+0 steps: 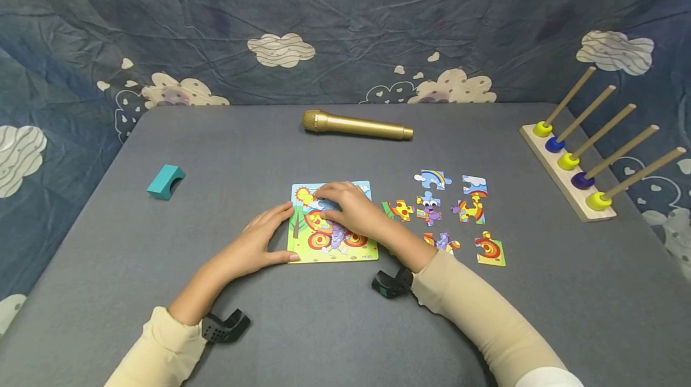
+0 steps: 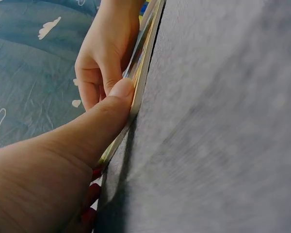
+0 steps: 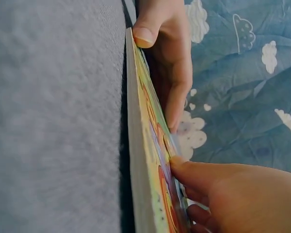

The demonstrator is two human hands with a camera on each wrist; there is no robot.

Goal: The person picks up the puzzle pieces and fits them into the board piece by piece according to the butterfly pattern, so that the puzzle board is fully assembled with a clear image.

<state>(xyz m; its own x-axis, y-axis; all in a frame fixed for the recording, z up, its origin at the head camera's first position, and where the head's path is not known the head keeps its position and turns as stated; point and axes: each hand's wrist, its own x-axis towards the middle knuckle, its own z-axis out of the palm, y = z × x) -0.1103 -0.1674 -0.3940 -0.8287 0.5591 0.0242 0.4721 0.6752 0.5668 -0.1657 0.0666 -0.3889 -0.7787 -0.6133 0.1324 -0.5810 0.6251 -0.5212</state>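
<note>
A jigsaw puzzle board [image 1: 308, 249] with a bright cartoon picture lies flat on the table. My left hand [image 1: 254, 243] rests along its left side, fingers fairly straight against the edge and thumb on the lower left corner. Over the board's upper part, my right hand [image 1: 353, 210] reaches down with curled fingers and thumb, pinching what looks like a bluish puzzle piece, mostly hidden by the fingers. In the right wrist view the right thumb [image 3: 184, 167] meets the board's surface. Several loose puzzle pieces [image 1: 429, 208] lie right of the board.
Behind the board lies a gold microphone [image 1: 356, 125]. A teal arch block [image 1: 166, 182] sits at the left. At the right stands a wooden peg rack [image 1: 567, 177] with yellow and blue beads. A dark cloud-patterned cloth [image 1: 324, 27] hangs behind the grey table [image 1: 302, 327].
</note>
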